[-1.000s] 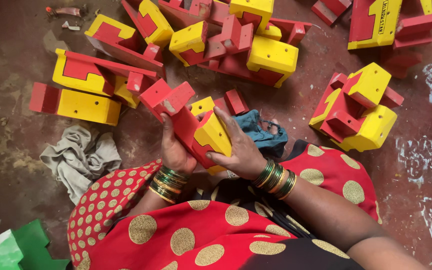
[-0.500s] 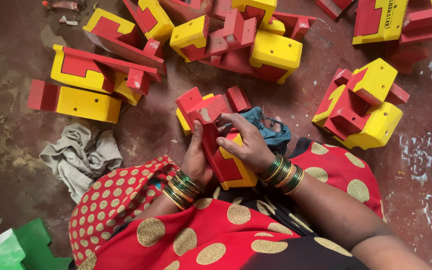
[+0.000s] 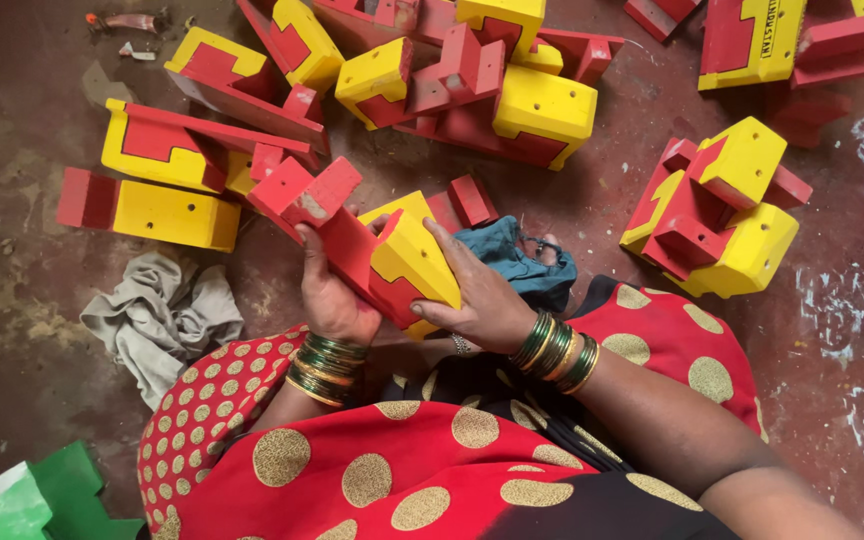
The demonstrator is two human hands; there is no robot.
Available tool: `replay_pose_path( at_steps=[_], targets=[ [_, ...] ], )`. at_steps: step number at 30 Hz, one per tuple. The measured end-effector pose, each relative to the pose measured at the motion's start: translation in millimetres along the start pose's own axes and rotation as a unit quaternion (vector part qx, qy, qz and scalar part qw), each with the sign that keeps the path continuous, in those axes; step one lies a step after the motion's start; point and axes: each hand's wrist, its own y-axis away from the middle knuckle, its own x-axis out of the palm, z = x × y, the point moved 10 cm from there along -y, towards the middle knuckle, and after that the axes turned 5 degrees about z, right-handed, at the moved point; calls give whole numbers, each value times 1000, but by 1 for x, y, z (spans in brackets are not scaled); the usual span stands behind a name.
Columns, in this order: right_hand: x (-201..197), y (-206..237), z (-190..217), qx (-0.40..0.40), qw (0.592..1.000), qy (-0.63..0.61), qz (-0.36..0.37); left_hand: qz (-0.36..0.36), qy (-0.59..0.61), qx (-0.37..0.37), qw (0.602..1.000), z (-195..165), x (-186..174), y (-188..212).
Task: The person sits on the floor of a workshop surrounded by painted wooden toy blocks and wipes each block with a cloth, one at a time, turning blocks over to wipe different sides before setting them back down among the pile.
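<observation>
Red-and-yellow block [image 3: 377,250] sits clamped over your lap, your left hand [image 3: 330,290] wrapped under its red end and your right hand [image 3: 477,295] pressed on its yellow face, with many painted blocks [image 3: 472,85] heaped on the floor [image 3: 32,130], seemingly unhandled.

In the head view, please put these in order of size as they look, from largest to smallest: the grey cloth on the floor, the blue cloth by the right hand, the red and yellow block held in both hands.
1. Red and yellow block, though nearness to the camera enlarges it.
2. Grey cloth, almost alike.
3. Blue cloth, partly hidden by the right hand.
</observation>
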Motion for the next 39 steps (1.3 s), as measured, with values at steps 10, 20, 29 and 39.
replay_pose_path(
  at_steps=[10,20,29,39],
  targets=[
    [-2,5,8,-54,998,8,-33,11,6,-8,1000,13,-2,-4],
    [3,1,8,-4,999,2,33,17,16,-39,999,19,-8,-6],
    [-1,5,-16,-32,988,-140,-53,83,5,-124,989,29,-4,-13],
    [-63,45,-44,10,907,-361,-217,60,-164,-99,980,18,-25,-26]
  ],
)
